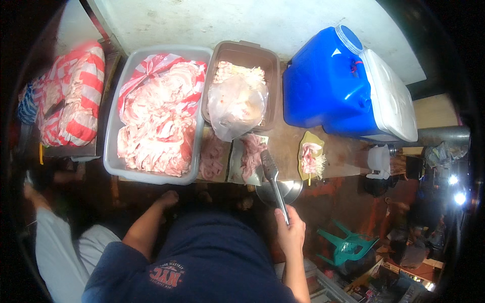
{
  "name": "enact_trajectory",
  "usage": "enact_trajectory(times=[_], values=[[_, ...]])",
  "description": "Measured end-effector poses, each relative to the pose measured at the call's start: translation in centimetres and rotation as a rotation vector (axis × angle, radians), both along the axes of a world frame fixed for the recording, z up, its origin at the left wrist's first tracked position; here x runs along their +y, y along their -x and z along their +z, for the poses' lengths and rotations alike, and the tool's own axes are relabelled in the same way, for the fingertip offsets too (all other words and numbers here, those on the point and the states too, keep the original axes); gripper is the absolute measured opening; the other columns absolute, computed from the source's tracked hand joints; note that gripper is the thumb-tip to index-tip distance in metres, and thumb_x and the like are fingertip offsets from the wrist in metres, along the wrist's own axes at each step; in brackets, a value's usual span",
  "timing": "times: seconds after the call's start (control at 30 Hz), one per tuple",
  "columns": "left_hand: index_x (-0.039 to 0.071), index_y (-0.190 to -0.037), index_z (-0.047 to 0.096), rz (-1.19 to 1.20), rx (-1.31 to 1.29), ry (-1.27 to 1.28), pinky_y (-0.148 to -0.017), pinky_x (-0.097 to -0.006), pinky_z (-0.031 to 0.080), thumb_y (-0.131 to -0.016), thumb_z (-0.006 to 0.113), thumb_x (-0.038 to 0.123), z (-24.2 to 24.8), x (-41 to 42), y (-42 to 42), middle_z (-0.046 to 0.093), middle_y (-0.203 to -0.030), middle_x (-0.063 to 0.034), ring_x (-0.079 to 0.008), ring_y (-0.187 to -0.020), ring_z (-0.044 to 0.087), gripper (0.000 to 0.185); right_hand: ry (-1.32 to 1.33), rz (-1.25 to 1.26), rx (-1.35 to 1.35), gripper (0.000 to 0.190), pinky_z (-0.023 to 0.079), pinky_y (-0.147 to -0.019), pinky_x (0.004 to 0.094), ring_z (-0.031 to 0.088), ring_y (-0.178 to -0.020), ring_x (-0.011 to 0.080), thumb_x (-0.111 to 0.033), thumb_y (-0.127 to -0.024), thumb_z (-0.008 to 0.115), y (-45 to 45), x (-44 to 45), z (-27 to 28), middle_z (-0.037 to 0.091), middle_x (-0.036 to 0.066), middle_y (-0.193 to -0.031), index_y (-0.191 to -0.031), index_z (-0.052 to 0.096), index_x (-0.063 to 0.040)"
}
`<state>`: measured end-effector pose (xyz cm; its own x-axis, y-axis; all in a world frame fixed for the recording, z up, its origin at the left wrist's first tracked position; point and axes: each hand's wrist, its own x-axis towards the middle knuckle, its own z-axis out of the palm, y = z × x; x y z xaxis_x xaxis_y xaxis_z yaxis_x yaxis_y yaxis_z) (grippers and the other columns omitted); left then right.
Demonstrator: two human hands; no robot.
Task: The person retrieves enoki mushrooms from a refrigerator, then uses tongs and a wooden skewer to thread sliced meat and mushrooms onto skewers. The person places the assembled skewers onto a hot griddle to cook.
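My right hand (291,227) is closed around the handle of metal tongs (279,191). The dark tips of the tongs touch or lie just over sliced raw meat (252,151) on a pale sheet at the table's near edge. My left hand (169,198) hangs below the edge in shadow; whether it holds anything is unclear. More meat lies on a sheet (214,151) to the left. A large grey plastic tub (110,146) holds a heap of sliced meat. In the brown plastic bin (274,94) are pale food strips and a clear plastic bag (238,110).
A yellow-green wrapper (306,146) with meat and pale thin strands lies to the right. Behind it stand a blue jerrycan (322,83) and a white-lidded cooler (392,94). A striped bag of meat (72,98) sits left. A person's pale trousers (55,250) show lower left; a green plastic stool (350,244), lower right.
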<state>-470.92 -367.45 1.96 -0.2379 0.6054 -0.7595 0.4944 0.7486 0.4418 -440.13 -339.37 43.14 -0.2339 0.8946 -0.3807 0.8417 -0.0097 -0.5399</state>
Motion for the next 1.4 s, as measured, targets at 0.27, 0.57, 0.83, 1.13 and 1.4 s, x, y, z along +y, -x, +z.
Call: enact_trajectory(times=[0.27,0.57,0.83,1.13,1.4], values=[[0.004,-0.103,0.073,0.155,-0.078,0.186,-0.089,-0.0476,0.053,-0.084,0.06,0.022,5.1,1.5,0.5,0.069,-0.107,-0.0245,-0.0384,-0.103,0.068,0.029,-0.026,0.092,-0.025,0.032,0.052,-0.073,0.0403,0.068,-0.077,0.0363,-0.034,-0.095,0.065,-0.8,1.4,-1.4,0.068,0.019,-0.08,-0.114,0.069,-0.008],[-0.001,-0.114,0.068,0.008,-0.07,0.173,-0.092,-0.0507,0.05,-0.087,0.05,0.016,2.5,1.3,1.6,0.067,-0.117,-0.0248,-0.0394,-0.104,0.065,0.037,-0.091,0.209,0.145,0.031,0.051,-0.089,0.0383,0.065,-0.098,0.0274,-0.014,-0.096,0.063,-0.9,0.3,-1.6,0.069,0.019,-0.108,-0.122,0.063,0.004],[0.005,-0.114,0.07,0.016,0.071,-0.033,-0.098,-0.0485,0.048,-0.092,0.052,0.023,4.6,2.6,-0.1,0.067,-0.119,-0.0202,-0.0361,-0.112,0.063,0.034,-0.062,0.085,0.224,0.026,0.043,-0.074,0.028,0.05,-0.078,0.0112,-0.023,-0.097,0.063,-7.2,4.1,1.3,0.059,0.001,-0.082,-0.1,0.064,0.002],[0.006,-0.12,0.07,0.287,0.03,0.137,-0.107,-0.039,0.044,-0.081,0.055,0.012,6.7,4.5,-6.4,0.066,-0.125,-0.021,-0.0318,-0.123,0.06,0.042,0.031,-0.105,0.4,0.022,0.04,-0.07,0.0224,0.047,-0.076,0.0065,-0.019,-0.097,0.064,-16.1,10.7,8.7,0.054,-0.004,-0.081,-0.105,0.065,0.001],[0.001,-0.119,0.068,0.286,0.001,0.008,-0.091,-0.0379,0.052,-0.088,0.06,0.022,9.5,14.7,-18.1,0.071,-0.112,-0.0208,-0.0313,-0.105,0.068,0.038,0.029,-0.033,0.234,0.033,0.045,-0.067,0.0294,0.055,-0.071,0.0115,-0.031,-0.097,0.063,-20.8,19.0,-2.0,0.06,0.004,-0.075,-0.107,0.067,0.001]])
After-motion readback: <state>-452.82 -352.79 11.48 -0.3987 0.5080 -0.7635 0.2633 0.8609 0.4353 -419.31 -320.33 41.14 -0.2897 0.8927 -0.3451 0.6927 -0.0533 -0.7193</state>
